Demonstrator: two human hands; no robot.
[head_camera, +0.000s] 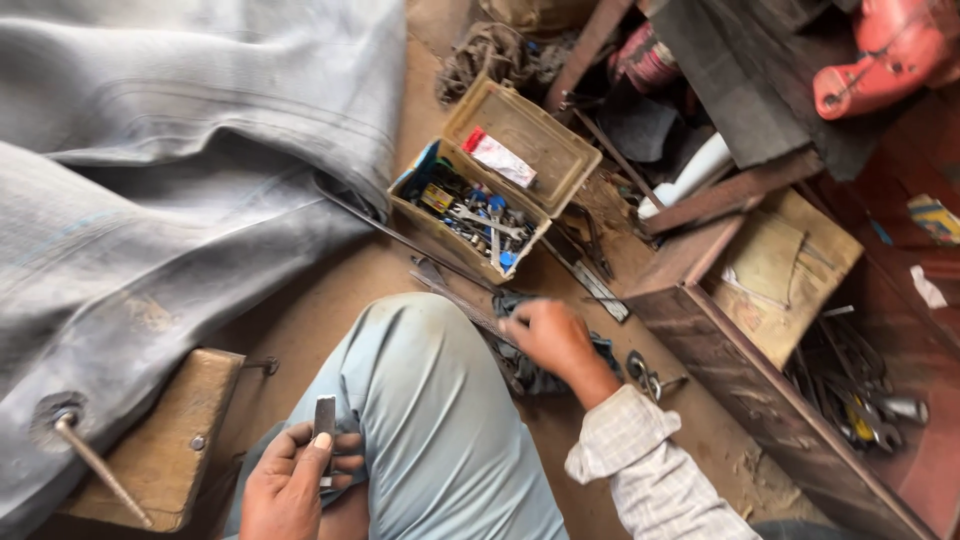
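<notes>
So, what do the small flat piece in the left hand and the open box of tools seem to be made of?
The flat piece in the left hand looks like dull grey metal, with a slight sheen. The open box looks like tan plastic with moulded walls, dusty and scuffed, though painted metal is possible.

Right hand (548, 338) fingertips hidden in dark rag (535, 372); toolbox (470, 215) contents too small to tell.

The single head-worn view looks steeply down, close over the person's knee (430, 400), onto a cluttered workshop floor (320, 310).
</notes>
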